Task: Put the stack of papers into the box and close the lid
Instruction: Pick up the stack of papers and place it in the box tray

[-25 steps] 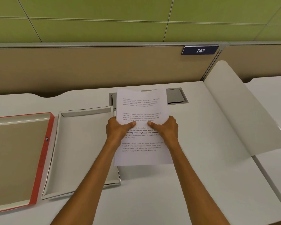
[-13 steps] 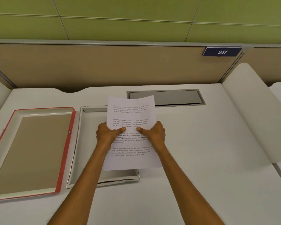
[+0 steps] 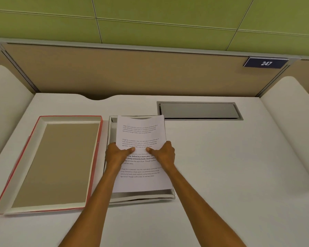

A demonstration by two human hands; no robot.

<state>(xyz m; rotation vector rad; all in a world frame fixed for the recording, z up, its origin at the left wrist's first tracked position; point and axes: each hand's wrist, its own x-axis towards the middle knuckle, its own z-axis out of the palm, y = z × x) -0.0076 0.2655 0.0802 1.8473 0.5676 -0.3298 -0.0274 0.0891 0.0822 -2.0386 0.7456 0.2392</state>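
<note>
The left hand (image 3: pixel 116 155) and right hand (image 3: pixel 163 154) each grip a side of the stack of papers (image 3: pixel 141 154), thumbs on top, over the open white box (image 3: pixel 141 197) on the bench (image 3: pixel 221 175). White sheets carry printed paragraphs. The red-edged lid (image 3: pixel 50 164) lies just left.

Both bare forearms stretched far from the near edge, converging. Left hand (image 3: pixel 116 154) and right hand (image 3: pixel 163 154) level, side by side, closed in a pinch, thumbs on top pointing inward, tips nearly meeting, fingers curled under.
</note>
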